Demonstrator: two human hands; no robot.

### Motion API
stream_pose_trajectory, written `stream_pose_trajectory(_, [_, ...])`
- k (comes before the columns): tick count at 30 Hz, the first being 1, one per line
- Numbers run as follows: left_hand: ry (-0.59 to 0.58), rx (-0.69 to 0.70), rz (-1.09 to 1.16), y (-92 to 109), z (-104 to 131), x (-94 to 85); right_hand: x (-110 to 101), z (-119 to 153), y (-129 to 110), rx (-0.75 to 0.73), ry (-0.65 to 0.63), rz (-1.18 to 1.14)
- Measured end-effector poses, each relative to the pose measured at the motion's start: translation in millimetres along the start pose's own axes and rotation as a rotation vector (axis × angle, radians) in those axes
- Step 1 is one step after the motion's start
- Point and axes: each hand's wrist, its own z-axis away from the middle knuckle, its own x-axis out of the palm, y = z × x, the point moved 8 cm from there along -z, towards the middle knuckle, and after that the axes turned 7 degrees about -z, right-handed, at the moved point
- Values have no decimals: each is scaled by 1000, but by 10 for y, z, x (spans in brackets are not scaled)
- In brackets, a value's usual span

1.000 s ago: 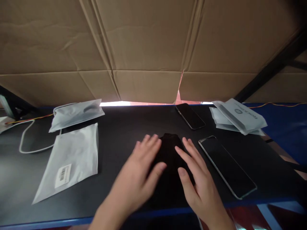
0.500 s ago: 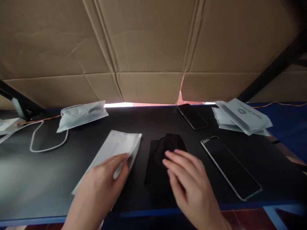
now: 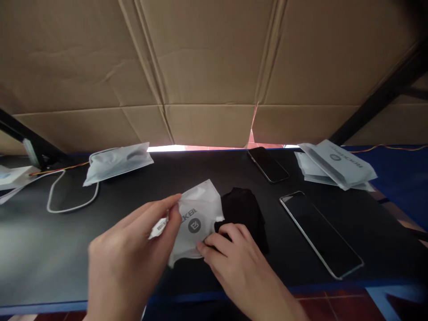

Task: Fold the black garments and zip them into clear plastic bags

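Note:
A translucent white pouch (image 3: 197, 209) with dark lettering and a round logo is raised between my hands, tilted over the table. My left hand (image 3: 140, 240) pinches its left edge between thumb and fingers. The fingertips of my right hand (image 3: 234, 249) are closed on the pouch's lower right edge. Black folded cloth (image 3: 245, 211) lies on the table just right of the pouch, beyond my right hand and partly hidden by it.
A large phone (image 3: 323, 234) lies to the right, with a smaller phone (image 3: 268, 165) behind it. Stacked pouches (image 3: 347, 165) are at the back right. At the back left are a filled pouch (image 3: 117, 162) and a white cable (image 3: 72, 209). Cardboard (image 3: 207, 67) stands behind.
The pouch has been lifted and turned so its logo shows. My right hand has moved left from the black cloth to the pouch's edge, and its fingers have closed there.

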Motion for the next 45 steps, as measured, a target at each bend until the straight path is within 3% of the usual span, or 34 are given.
stream_pose_trajectory(4, [-84,194,53,125,65,255,-220,64,-9,-22,-31,-89])
stream_pose_trajectory(9, [-59,307,83,140,133,342,-526,209,183,-37,-71,117])
stream_pose_trajectory(14, [38,247,35,70,98,235,-355,201,554,-88,-236,221])
stream_pose_trajectory(17, [132,176,-36,-12,84,150,-248,198,648,-83,-230,197])
stream_pose_trajectory(20, [115,119,-67,-86,70,181,-241,233,600,-104,-131,211])
stream_pose_trajectory(24, [-138,57,-6,-124,72,468,-329,230,458,-140,46,229])
stream_pose_trajectory(29, [-325,52,131,-16,127,727,-592,146,382,127,501,134])
stream_pose_trajectory(31, [-371,52,186,16,140,762,-525,99,297,165,549,116])
stream_pose_trajectory(37, [-391,-34,347,-108,97,730,-62,-48,164,170,318,81])
stream_pose_trajectory(41, [-317,-102,434,-191,80,709,-8,-98,123,170,255,55])
stream_pose_trajectory(45, [-280,-90,488,-91,105,700,24,-204,-46,47,151,-25])
